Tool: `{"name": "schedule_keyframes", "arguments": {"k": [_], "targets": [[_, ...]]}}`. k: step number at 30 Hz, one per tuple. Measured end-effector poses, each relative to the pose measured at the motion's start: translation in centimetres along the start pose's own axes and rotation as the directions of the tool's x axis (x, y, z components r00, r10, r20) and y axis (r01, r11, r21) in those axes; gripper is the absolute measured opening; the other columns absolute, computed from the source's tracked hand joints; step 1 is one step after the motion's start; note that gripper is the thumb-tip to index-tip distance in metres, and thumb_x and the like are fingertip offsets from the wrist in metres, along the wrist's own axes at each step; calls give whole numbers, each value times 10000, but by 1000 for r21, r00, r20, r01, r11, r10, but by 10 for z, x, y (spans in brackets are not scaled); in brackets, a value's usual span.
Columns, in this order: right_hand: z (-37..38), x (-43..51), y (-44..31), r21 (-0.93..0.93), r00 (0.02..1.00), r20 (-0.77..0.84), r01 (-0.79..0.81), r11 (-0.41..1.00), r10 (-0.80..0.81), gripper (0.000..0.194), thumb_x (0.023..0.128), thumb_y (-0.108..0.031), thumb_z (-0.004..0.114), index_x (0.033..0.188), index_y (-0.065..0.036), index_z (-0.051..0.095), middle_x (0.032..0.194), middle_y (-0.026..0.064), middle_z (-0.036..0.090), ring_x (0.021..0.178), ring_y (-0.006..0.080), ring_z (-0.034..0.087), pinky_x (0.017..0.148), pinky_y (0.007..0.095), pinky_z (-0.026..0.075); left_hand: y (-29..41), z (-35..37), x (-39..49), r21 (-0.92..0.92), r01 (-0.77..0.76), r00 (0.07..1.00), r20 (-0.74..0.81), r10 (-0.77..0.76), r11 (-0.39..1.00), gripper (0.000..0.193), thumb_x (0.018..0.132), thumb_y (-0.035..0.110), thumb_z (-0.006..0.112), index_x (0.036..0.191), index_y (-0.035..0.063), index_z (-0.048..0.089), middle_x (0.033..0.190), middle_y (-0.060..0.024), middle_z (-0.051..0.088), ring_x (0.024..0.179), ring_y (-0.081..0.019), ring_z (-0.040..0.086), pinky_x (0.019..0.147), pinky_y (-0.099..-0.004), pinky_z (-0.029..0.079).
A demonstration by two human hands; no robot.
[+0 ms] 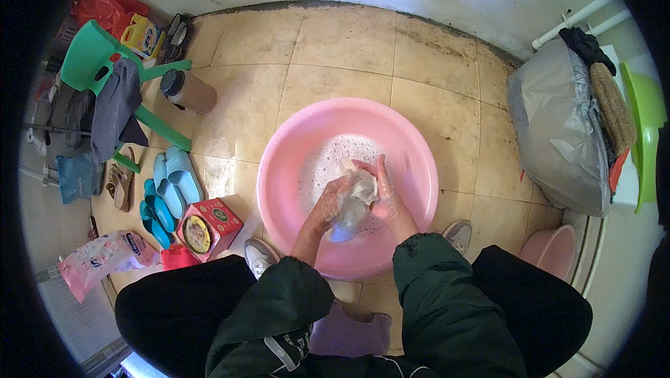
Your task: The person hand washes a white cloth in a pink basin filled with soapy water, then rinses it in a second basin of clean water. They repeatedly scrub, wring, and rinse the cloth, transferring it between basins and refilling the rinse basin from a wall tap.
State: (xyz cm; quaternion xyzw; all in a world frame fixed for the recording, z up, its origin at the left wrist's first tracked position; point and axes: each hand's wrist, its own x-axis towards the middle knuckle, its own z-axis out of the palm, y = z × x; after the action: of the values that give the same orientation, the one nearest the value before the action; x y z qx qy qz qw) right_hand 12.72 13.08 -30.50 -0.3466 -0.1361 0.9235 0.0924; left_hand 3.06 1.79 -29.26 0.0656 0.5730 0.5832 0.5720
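A large pink plastic basin (277,142) stands on the tiled floor between my feet, with sudsy water (319,163) in it. Over the water my left hand (332,200) grips a wet, whitish cloth (361,189) from the left side. My right hand (386,192) presses against the same cloth from the right, fingers pointing up and partly hidden behind it. Below the hands, a bluish part (344,231) hangs down near the suds; whether it belongs to the cloth I cannot tell. Both hands look wet.
At left are a green plastic chair (84,59) with a grey cloth (118,101), a dark-lidded bottle (191,90), blue slippers (183,174), a red box (222,221) and a pink package (104,260). At right stand a large plastic-covered container (549,127) and a smaller pink basin (549,250).
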Motion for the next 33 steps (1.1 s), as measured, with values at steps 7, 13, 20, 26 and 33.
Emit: {"name": "schedule_keyframes", "arguments": {"k": [7,13,20,26,33], "targets": [[46,-8,21,-810,605,259,561,173,-753,154,847,-186,657,918,-75,578,857,65,601,818,146,585,759,284,460,-26,-21,14,-493,-114,975,-223,1,863,367,912,449,570,900,85,611,812,8,587,714,-102,559,645,-275,486],[69,-24,42,-915,700,396,360,-185,-595,115,825,-171,638,809,-66,595,793,105,632,655,235,614,600,378,484,-41,-18,3,-651,-103,990,-136,18,752,317,928,383,545,934,72,607,796,-22,601,695,-133,589,582,-300,497],[57,-17,35,-985,798,166,164,-56,-580,182,846,-245,589,884,-78,648,750,194,635,699,374,631,636,465,491,-38,11,7,-529,-60,961,-259,-94,846,298,924,274,524,908,-3,633,797,-53,616,618,-144,565,571,-320,495],[45,-10,42,-967,744,123,239,91,-656,299,915,-270,519,875,-5,652,669,198,603,616,342,600,587,419,463,-44,8,7,-190,47,972,-217,-89,981,283,932,263,518,901,6,632,794,-48,614,652,-133,573,583,-307,493],[37,-13,57,-940,665,315,316,-127,-677,278,908,-263,521,824,-16,617,665,194,600,633,355,611,606,439,463,-48,-6,2,-501,13,991,-111,-79,865,263,940,280,512,954,36,608,858,-45,620,721,-151,584,618,-320,502]]}}
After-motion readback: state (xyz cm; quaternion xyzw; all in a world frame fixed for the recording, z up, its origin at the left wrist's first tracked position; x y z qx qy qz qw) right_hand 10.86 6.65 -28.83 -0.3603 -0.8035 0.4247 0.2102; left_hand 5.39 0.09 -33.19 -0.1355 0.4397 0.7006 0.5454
